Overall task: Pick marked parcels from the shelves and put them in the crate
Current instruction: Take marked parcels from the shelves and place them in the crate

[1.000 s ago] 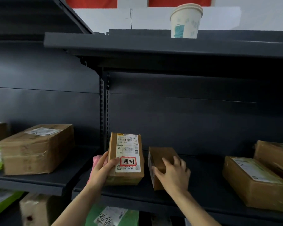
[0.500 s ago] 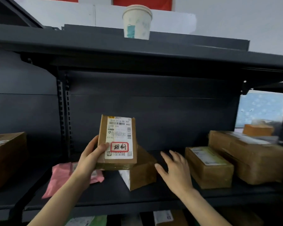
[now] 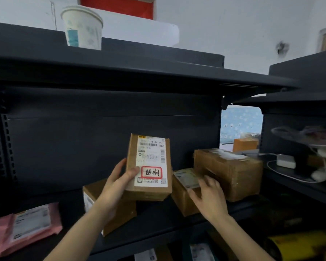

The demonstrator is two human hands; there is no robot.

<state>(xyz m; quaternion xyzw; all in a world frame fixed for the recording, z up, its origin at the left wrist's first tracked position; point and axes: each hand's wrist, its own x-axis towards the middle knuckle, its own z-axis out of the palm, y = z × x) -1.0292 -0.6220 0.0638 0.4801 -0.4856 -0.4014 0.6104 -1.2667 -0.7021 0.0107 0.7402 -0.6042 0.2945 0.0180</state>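
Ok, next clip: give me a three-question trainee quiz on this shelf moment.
1. True or false: the left hand holds the marked parcel clear of the shelf.
2. The right hand rests on: A) the paper cup B) the small labelled box C) the pink mailer
3. What colour frames the handwritten mark on the held parcel?

Key: 1 true; 2 B; 3 red.

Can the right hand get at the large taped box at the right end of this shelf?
Probably yes: the right hand is empty, on the smaller box right beside the large taped box, nothing between.
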